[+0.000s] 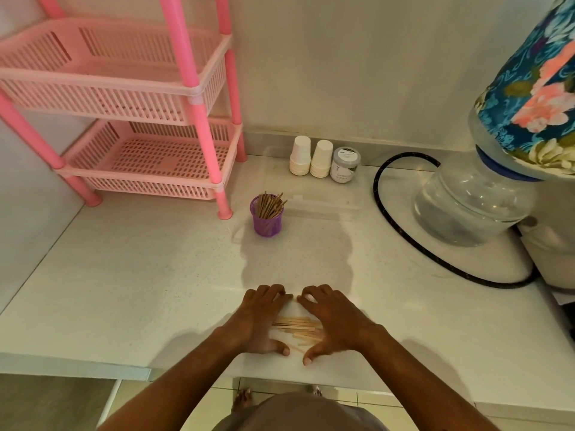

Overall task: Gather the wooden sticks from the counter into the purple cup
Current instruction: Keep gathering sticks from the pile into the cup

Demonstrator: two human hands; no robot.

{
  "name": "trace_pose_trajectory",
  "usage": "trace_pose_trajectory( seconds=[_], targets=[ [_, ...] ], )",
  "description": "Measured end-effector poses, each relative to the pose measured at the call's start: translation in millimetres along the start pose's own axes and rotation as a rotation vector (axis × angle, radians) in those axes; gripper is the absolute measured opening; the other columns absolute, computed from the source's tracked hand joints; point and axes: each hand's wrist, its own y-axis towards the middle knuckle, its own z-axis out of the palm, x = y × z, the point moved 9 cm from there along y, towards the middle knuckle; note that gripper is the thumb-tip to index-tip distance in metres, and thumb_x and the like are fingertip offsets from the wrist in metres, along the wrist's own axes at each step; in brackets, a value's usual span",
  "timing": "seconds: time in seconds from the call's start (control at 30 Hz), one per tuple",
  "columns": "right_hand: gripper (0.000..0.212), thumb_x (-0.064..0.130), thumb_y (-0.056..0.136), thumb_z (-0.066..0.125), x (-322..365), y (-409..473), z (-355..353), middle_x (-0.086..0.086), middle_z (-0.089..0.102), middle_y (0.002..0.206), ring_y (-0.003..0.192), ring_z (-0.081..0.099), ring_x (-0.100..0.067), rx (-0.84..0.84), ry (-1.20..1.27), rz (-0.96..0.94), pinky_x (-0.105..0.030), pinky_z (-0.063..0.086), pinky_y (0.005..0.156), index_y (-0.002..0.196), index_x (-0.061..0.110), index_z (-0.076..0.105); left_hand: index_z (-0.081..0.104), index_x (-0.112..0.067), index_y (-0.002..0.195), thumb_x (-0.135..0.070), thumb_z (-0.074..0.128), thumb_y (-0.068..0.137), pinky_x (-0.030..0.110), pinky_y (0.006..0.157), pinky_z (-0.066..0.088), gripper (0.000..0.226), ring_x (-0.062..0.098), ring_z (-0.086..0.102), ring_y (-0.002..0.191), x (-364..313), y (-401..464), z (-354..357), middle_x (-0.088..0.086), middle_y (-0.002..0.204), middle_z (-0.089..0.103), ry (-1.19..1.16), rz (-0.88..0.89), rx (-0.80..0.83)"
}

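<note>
At the near edge of the surface (140, 275), the left hand (261, 318) and right hand (333, 321) cup a pile of wooden sticks (295, 329), fingers curved, corralling rather than gripping. The sticks lie flat, running left-right. Farther back, the purple cup (267, 223) holds sticks upright.

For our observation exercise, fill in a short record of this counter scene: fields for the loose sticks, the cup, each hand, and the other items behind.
loose sticks: pale wooden sticks lying flat in a pile near the counter's front edge
purple cup: purple cup standing upright further back, already holding many sticks
left hand: left hand cupped against the pile's left side
right hand: right hand cupped against the pile's right side
behind: pink rack, two stacks of white paper cups, a small jar, water bottle
</note>
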Motion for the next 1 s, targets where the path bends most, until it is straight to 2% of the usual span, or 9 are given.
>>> trace_pose_trajectory(
  seconds=[0.13,0.33,0.6,0.73,0.87,1.0],
  targets=[
    [0.123,0.09,0.057,0.066,2,-2,2,0.003,0.031,0.158,0.139,0.034,-0.022,-0.013,-0.012,0.01,-0.04,0.038,0.114,0.156,0.028,0.026,0.031,-0.031,0.151,-0.087,0.062,0.063,0.04,0.113,0.034,0.109,0.019,0.036,0.134,-2,1,0,-0.005,0.151,0.033,0.02,-0.024,-0.019],
    [0.093,0.073,0.076,0.07,-1,1,-2,0.003,0.037,0.155,0.137,0.037,-0.022,-0.024,0.031,0.03,-0.039,0.04,0.111,0.153,0.031,0.04,0.046,-0.03,0.145,-0.077,0.059,0.078,0.038,0.105,0.041,0.082,0.018,0.045,0.127,-4,8,-2,-0.005,0.144,0.045,0.05,-0.044,-0.03],
    [0.054,0.047,0.084,0.078,-3,8,-14,0.007,0.053,0.133,0.114,0.047,-0.015,-0.06,0.134,0.076,-0.029,0.045,0.09,0.134,0.031,0.063,0.061,-0.028,0.133,-0.058,0.06,0.093,0.033,0.095,0.046,0.05,0.016,0.052,0.117,-5,18,-5,-0.006,0.132,0.056,0.072,-0.047,-0.052],
    [0.043,0.037,0.087,0.078,-2,11,-21,0.007,0.056,0.123,0.107,0.049,-0.014,-0.084,0.151,0.091,-0.029,0.049,0.085,0.127,0.027,0.067,0.062,-0.026,0.128,-0.05,0.058,0.097,0.03,0.086,0.043,0.039,0.016,0.053,0.11,-5,22,-9,-0.006,0.124,0.059,0.081,-0.04,-0.073],
    [0.02,0.017,0.093,0.071,1,15,-28,0.004,0.058,0.109,0.099,0.05,-0.015,-0.121,0.129,0.089,-0.034,0.051,0.076,0.112,0.022,0.07,0.064,-0.023,0.122,-0.045,0.056,0.1,0.03,0.083,0.042,0.031,0.016,0.053,0.106,-6,26,-13,-0.005,0.117,0.061,0.047,-0.033,-0.104],
    [0.022,0.003,0.093,0.063,1,21,-29,0.001,0.059,0.109,0.1,0.052,-0.017,-0.124,0.077,0.101,-0.035,0.049,0.074,0.109,0.017,0.068,0.063,-0.021,0.119,-0.04,0.059,0.1,0.03,0.082,0.043,0.027,0.017,0.055,0.105,-6,29,-14,-0.004,0.115,0.062,0.053,-0.031,-0.11]
  ],
)
